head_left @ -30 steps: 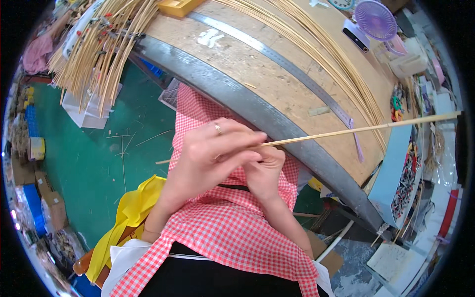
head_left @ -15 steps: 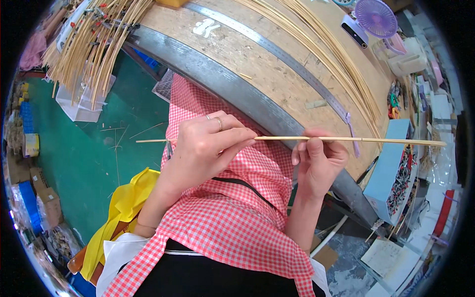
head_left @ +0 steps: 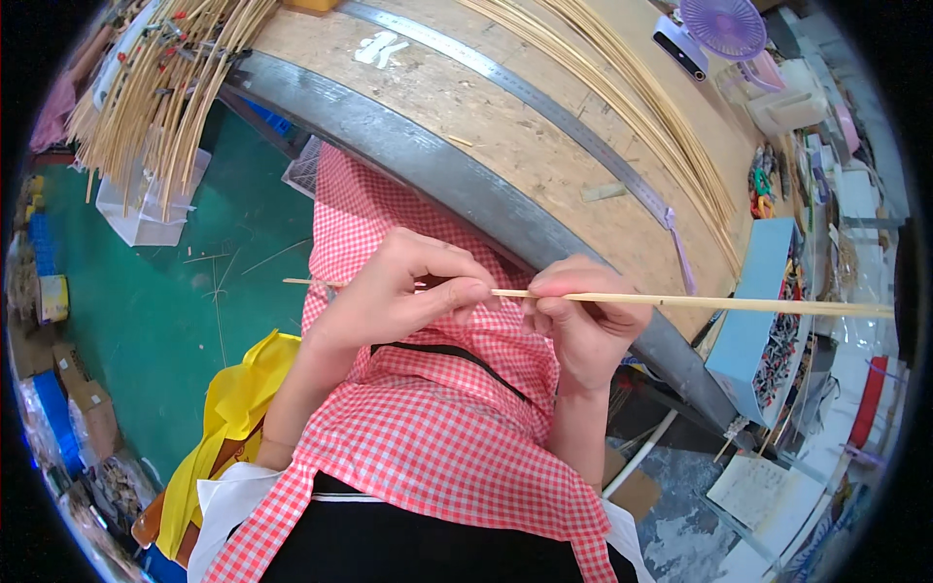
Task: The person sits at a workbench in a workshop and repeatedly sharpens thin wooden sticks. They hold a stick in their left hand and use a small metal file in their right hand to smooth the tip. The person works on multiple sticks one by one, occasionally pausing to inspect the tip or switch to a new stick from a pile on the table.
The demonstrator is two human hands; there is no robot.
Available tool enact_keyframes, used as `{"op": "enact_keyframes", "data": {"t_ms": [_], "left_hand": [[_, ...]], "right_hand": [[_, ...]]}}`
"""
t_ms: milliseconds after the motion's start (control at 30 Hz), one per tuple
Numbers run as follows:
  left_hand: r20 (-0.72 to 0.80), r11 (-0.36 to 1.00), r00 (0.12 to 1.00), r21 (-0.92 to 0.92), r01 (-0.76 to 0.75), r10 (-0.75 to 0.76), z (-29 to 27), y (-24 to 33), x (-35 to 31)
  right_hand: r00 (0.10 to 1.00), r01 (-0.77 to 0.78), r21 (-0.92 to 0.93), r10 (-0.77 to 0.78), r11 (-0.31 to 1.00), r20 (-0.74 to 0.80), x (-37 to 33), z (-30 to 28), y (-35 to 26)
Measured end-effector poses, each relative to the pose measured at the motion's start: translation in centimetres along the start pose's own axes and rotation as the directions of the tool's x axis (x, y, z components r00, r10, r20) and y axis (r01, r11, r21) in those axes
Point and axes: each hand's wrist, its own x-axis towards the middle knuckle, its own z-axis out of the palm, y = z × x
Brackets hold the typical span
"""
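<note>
A thin, pale bamboo strip [head_left: 719,303] lies crosswise in front of my checked apron. My left hand [head_left: 413,287] pinches it between thumb and fingers, and its narrow left end pokes out beyond the wrist. Close by on the right, my right hand [head_left: 588,316] is closed round the same strip with the thumb on its near side. The strip's long right part reaches past the table edge toward the blue box. Between the two hands a short piece of it shows bare. My curled fingers hide the rest of the grip.
Ahead stands a wooden worktable with a metal edge [head_left: 437,160]. On it lie a steel ruler [head_left: 544,105] and long bamboo strips [head_left: 641,102]. Clipped strips [head_left: 165,97] overhang at upper left. To the right are a purple fan [head_left: 724,27] and a blue box [head_left: 753,325] of small clips.
My right hand has slid left along the strip, closer to my left hand. The left fingers have shifted, and the strip has moved slightly lower and to the right.
</note>
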Motion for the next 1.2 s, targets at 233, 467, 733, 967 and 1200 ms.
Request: {"op": "enact_keyframes", "data": {"t_ms": [233, 467, 733, 967, 1200], "left_hand": [[-0.263, 0.974, 0.953, 0.205, -0.098, 0.151, -0.5, -0.4, -0.3], [-0.333, 0.886, 0.885, 0.434, -0.163, 0.326, -2.4, -0.8, -0.1], [-0.346, 0.899, 0.894, 0.421, -0.124, 0.286, -2.1, -1.1, -0.2], [-0.343, 0.894, 0.897, 0.435, -0.111, 0.278, -2.1, -0.9, -0.1], [-0.36, 0.895, 0.883, 0.427, -0.131, 0.301, -2.2, -1.3, 0.0]], "right_hand": [[0.938, 0.048, -0.651, -0.258, 0.757, -0.231, 0.5, -8.5, -5.0], [0.846, -0.528, -0.707, -0.224, -0.471, -0.483, -6.2, -33.2, -17.5], [0.807, -0.544, -0.806, 0.118, -0.235, -0.579, -9.5, -39.7, -14.7], [0.83, -0.542, -0.84, 0.14, -0.025, -0.54, -9.8, -39.2, -14.7], [0.743, -0.669, -0.693, 0.198, 0.27, -0.64, -9.3, -37.8, -15.5]]}}
